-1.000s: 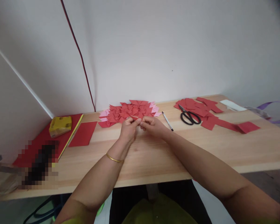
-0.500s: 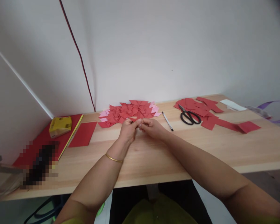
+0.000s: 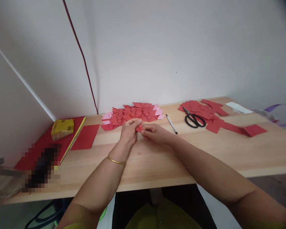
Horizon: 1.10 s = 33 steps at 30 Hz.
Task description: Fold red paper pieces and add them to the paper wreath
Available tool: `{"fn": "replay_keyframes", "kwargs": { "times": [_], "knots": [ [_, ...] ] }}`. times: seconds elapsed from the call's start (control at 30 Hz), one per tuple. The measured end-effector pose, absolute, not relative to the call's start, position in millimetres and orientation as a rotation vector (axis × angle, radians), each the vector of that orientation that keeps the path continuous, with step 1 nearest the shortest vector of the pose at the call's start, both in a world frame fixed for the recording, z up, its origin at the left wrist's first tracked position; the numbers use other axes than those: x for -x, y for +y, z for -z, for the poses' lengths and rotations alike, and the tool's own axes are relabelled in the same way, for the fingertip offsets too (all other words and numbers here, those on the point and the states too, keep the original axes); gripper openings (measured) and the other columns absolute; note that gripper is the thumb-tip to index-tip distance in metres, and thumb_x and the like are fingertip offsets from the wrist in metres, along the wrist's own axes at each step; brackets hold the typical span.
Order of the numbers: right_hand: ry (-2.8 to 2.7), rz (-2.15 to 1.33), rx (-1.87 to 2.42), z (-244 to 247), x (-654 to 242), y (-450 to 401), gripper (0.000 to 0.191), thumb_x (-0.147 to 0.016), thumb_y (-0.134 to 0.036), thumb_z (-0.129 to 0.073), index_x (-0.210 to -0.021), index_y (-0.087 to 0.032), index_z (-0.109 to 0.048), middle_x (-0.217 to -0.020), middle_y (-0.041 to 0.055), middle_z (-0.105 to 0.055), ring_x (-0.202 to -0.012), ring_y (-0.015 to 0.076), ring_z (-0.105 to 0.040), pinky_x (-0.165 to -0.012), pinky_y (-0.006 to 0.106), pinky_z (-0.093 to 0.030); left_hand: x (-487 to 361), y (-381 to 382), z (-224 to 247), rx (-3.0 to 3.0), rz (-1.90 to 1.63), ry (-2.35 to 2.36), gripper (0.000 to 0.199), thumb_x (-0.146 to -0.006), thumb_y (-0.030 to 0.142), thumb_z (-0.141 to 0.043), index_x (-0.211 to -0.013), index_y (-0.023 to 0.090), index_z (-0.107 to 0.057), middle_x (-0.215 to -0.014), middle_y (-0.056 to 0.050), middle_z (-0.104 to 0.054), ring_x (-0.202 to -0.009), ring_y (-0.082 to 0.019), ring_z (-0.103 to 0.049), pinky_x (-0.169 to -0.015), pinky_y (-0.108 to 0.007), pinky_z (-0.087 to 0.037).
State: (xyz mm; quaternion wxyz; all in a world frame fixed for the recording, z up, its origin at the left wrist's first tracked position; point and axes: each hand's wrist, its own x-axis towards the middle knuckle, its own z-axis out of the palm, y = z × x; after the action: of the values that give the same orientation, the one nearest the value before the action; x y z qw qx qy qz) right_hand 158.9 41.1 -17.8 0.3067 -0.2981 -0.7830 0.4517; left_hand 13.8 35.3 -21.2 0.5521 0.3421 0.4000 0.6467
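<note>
Between my two hands is a small piece of red paper, partly hidden by my fingers. My left hand pinches it from the left with thumb and fingers. From the right, my right hand grips its near edge between thumb and curled fingers. Just behind my hands lies a heap of folded red paper pieces, with folded pink pieces at its sides. A white pen with a black tip rests on the table right of my right hand.
Black-handled scissors lie on cut red paper pieces at the right. A red strip extends from them. To the left are a red sheet and a yellow packet. The wooden table meets the wall.
My hands have moved slightly apart, and more of the red paper shows between them. The fingers of my left hand are straighter over it.
</note>
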Motion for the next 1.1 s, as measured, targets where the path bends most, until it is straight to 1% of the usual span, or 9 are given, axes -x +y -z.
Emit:
{"fn": "replay_keyframes", "kwargs": {
  "times": [0.17, 0.27, 0.37, 0.5, 0.6, 0.73, 0.83, 0.93, 1.1],
  "knots": [
    [-2.147, -1.213, 0.768, 15.7, -159.3, 39.3, 0.025, -0.082, -0.032, -0.052, -0.062, -0.018, -0.05, -0.062, -0.0038, -0.048, -0.056, 0.0099, -0.043, -0.056, 0.023, -0.034, 5.5, 44.3, 15.6, -0.793, -1.594, 0.974, 0.021, -0.056, 0.025, -0.078, -0.065, 0.014, -0.062, -0.053, 0.004, -0.053, -0.051, -0.007, -0.049, -0.054, -0.021, -0.041],
    [-2.007, -1.186, 0.845, 18.2, -157.7, 42.2, 0.025, -0.083, -0.036, -0.051, -0.065, -0.018, -0.053, -0.062, -0.003, -0.051, -0.058, 0.0106, -0.047, -0.058, 0.024, -0.036, 11.8, 45.2, 10.8, -0.699, -1.658, 0.894, 0.026, -0.058, 0.029, -0.078, -0.073, 0.016, -0.061, -0.061, 0.004, -0.056, -0.056, -0.007, -0.051, -0.055, -0.021, -0.042],
    [-1.828, -1.125, 0.961, 20.4, -157.0, 46.7, 0.027, -0.083, -0.039, -0.05, -0.068, -0.018, -0.055, -0.062, -0.0021, -0.053, -0.059, 0.0115, -0.05, -0.061, 0.024, -0.038, 5.3, 41.0, 11.7, -0.699, -1.542, 0.845, 0.028, -0.062, 0.033, -0.077, -0.079, 0.017, -0.062, -0.068, 0.003, -0.059, -0.059, -0.007, -0.053, -0.059, -0.023, -0.045],
    [-1.811, -1.07, 0.991, 20.9, -158.0, 49.2, 0.026, -0.083, -0.038, -0.051, -0.068, -0.018, -0.055, -0.061, -0.0012, -0.055, -0.061, 0.0124, -0.051, -0.062, 0.025, -0.038, -10.2, 33.6, 18.9, -0.824, -1.381, 0.852, 0.028, -0.056, 0.026, -0.08, -0.065, 0.015, -0.057, -0.061, 0.003, -0.056, -0.061, -0.009, -0.055, -0.065, -0.025, -0.046],
    [-1.822, -1.094, 0.968, 20.8, -158.2, 48.9, 0.023, -0.08, -0.036, -0.054, -0.067, -0.018, -0.052, -0.062, -0.0018, -0.053, -0.061, 0.0122, -0.05, -0.06, 0.025, -0.038, -13.4, 31.8, 22.0, -0.983, -1.421, 0.942, 0.028, -0.06, 0.026, -0.077, -0.058, 0.015, -0.052, -0.055, 0.005, -0.051, -0.056, -0.008, -0.051, -0.061, -0.022, -0.042],
    [-1.701, -1.176, 0.879, 20.5, -157.9, 49.7, 0.02, -0.075, -0.036, -0.061, -0.078, -0.019, -0.05, -0.071, -0.0022, -0.055, -0.062, 0.0119, -0.05, -0.059, 0.025, -0.038, -8.7, 33.5, 22.6, -1.258, -1.492, 1.122, 0.021, -0.068, 0.027, -0.07, -0.061, 0.016, -0.053, -0.055, 0.005, -0.049, -0.055, -0.008, -0.045, -0.057, -0.021, -0.036],
    [-1.659, -1.143, 0.828, 20.5, -157.9, 50.8, 0.021, -0.076, -0.036, -0.061, -0.074, -0.02, -0.048, -0.07, -0.0019, -0.056, -0.064, 0.0125, -0.052, -0.061, 0.025, -0.039, -6.6, 34.0, 22.1, -1.379, -1.445, 1.134, 0.021, -0.072, 0.028, -0.067, -0.062, 0.016, -0.052, -0.058, 0.004, -0.051, -0.057, -0.008, -0.047, -0.059, -0.021, -0.037],
    [-1.646, -1.107, 0.823, 22.9, -157.9, 52.3, 0.02, -0.076, -0.035, -0.062, -0.072, -0.019, -0.051, -0.068, -0.0017, -0.057, -0.065, 0.013, -0.053, -0.062, 0.026, -0.041, -7.3, 32.8, 20.6, -1.359, -1.397, 1.068, 0.021, -0.07, 0.028, -0.068, -0.063, 0.017, -0.052, -0.06, 0.003, -0.054, -0.06, -0.009, -0.05, -0.061, -0.022, -0.04],
    [-1.591, -1.223, 0.729, 28.3, -157.9, 55.5, 0.019, -0.075, -0.035, -0.064, -0.079, -0.019, -0.056, -0.072, -0.0005, -0.062, -0.07, 0.0152, -0.059, -0.068, 0.029, -0.047, -9.9, 31.6, 18.8, -1.297, -1.361, 1.027, 0.021, -0.068, 0.024, -0.069, -0.063, 0.016, -0.05, -0.061, 0.004, -0.054, -0.06, -0.009, -0.053, -0.064, -0.023, -0.044]
  ]
}}
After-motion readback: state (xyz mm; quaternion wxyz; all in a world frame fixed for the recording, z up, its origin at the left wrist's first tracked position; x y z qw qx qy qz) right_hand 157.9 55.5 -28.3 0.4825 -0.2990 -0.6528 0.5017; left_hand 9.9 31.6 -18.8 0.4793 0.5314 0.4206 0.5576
